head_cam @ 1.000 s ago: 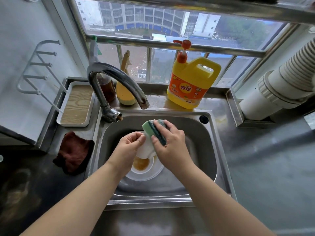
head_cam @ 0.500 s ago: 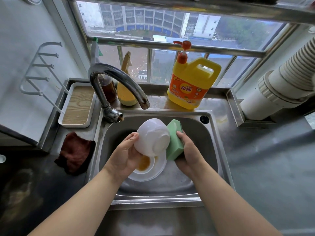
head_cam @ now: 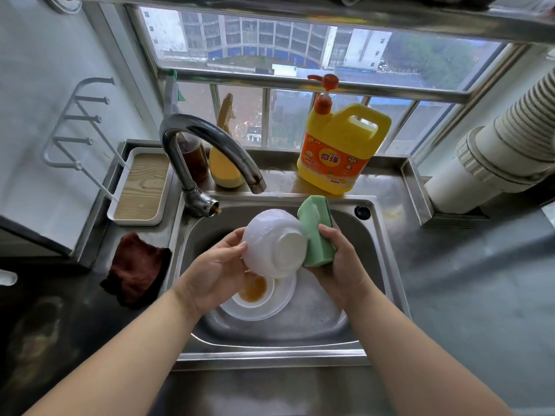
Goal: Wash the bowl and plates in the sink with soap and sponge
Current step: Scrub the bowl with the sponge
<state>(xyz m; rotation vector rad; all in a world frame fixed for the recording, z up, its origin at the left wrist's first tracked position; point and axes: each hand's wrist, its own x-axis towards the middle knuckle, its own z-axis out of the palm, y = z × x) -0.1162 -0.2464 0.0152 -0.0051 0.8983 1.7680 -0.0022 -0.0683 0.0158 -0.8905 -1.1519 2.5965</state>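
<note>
My left hand point(head_cam: 220, 267) grips a white bowl point(head_cam: 274, 243) by its rim above the steel sink point(head_cam: 375, 265), with the bowl's underside turned toward me. My right hand point(head_cam: 342, 259) holds a green sponge point(head_cam: 316, 232) pressed against the bowl's right side. Below them, on the sink floor, lie stacked white plates point(head_cam: 282, 301); a small dish point(head_cam: 253, 291) with brown sauce residue sits on top. A yellow soap jug point(head_cam: 341, 151) with an orange pump stands on the ledge behind the sink.
The curved tap point(head_cam: 210, 145) arches over the sink's back left. A dark red cloth point(head_cam: 136, 270) lies on the counter to the left, behind it a wood-lined tray point(head_cam: 141, 187). A brown bottle point(head_cam: 193, 157) and a yellow scoop point(head_cam: 225, 166) stand behind the tap. White ducting point(head_cam: 504, 151) fills the right.
The bowl was turned from upright to underside-up and lifted. The sponge went from scrubbing inside it to rubbing its outer right side.
</note>
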